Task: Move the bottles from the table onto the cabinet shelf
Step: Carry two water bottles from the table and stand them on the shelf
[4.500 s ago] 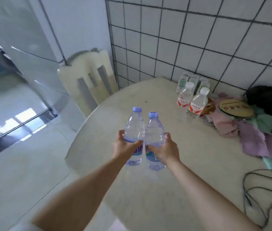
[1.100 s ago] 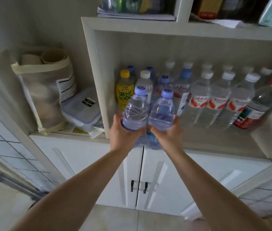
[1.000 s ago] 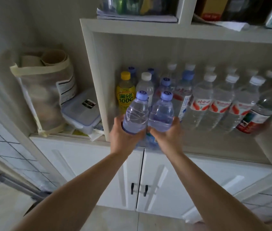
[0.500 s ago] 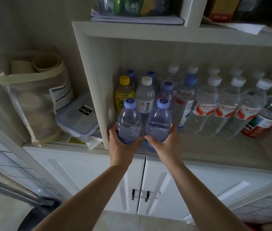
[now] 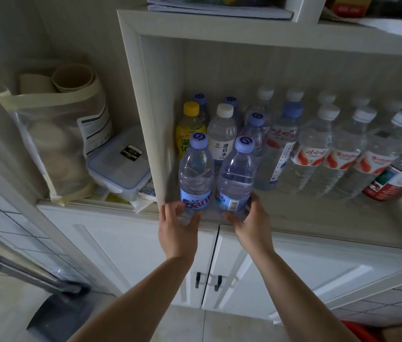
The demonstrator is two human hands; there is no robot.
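Two purple-capped bottles stand upright, long axes vertical, side by side at the near left corner of the cabinet shelf, just in front of the bottles stored farther in. The left hand curls loosely around the base of the left bottle; the right hand cups the base of the right bottle. Each bottle lies directly beyond its own hand's fingers, so letting go looks like simply drawing both hands toward the near side.

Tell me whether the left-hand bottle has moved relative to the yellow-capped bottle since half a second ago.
Yes. The left-hand bottle has dropped: its cap now overlaps the yellow-capped bottle at label height, and the left hand grips lower.
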